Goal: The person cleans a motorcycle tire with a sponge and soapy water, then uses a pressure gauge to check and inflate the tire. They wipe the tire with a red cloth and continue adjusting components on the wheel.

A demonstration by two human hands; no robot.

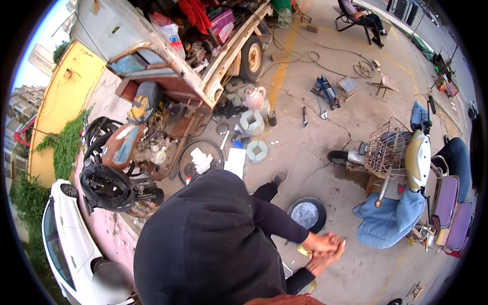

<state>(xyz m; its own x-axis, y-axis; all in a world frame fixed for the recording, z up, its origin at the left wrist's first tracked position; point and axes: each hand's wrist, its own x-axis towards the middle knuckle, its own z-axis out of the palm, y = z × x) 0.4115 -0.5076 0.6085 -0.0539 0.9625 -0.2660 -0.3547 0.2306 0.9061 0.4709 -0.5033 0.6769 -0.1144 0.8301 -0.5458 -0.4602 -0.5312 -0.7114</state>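
My left hand (pixel 323 243) and my right hand (pixel 317 263) are pressed together at the lower right, fingers closed around each other. Anything between the palms is hidden. A small yellow thing (pixel 304 250) shows beside my left wrist; I cannot tell whether it is held or lies behind. Just beyond my hands, a black basin (pixel 321 225) on the ground holds whitish, cloudy-looking water (pixel 305 215). My dark sleeve (pixel 203 244) fills the lower middle of the head view. A shoe (pixel 280 176) on the pavement shows past my left forearm.
A scooter with a wire basket (pixel 389 152) stands on the right. An old truck (pixel 203 76) carries piled goods. Left of me are motorcycle parts (pixel 119 152), a tyre ring (pixel 184 173) and plastic containers (pixel 252 122). Farther off lie a blue jack (pixel 328 93) and a hose (pixel 325 57); a person (pixel 363 15) sits.
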